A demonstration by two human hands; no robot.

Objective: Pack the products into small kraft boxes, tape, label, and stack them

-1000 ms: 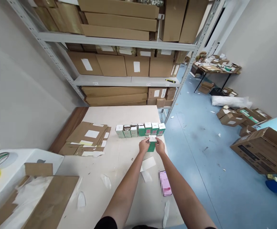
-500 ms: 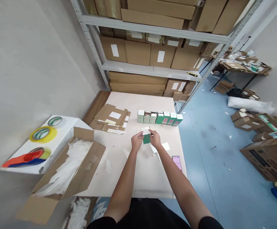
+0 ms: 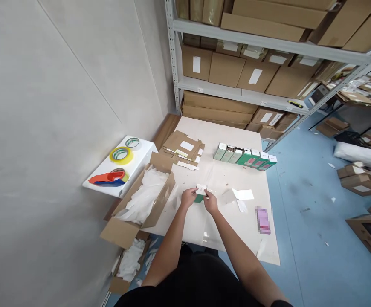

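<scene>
Both my hands hold one small green box with a white top just above the pale table. My left hand grips its left side, my right hand its right side, fingers closed on it. A row of several similar green and white boxes stands further back on the table. White paper pieces lie to the right of my hands.
An open cardboard box with white plastic bags sits at the table's left edge. Flattened cardboard lies behind it. Tape rolls and a red tape dispenser rest on a white side shelf. Shelving with cartons is beyond; a phone lies at right.
The view has swung left and pulled back. My hands have carried the green box nearer to me, away from the row of boxes, still held by both hands.
</scene>
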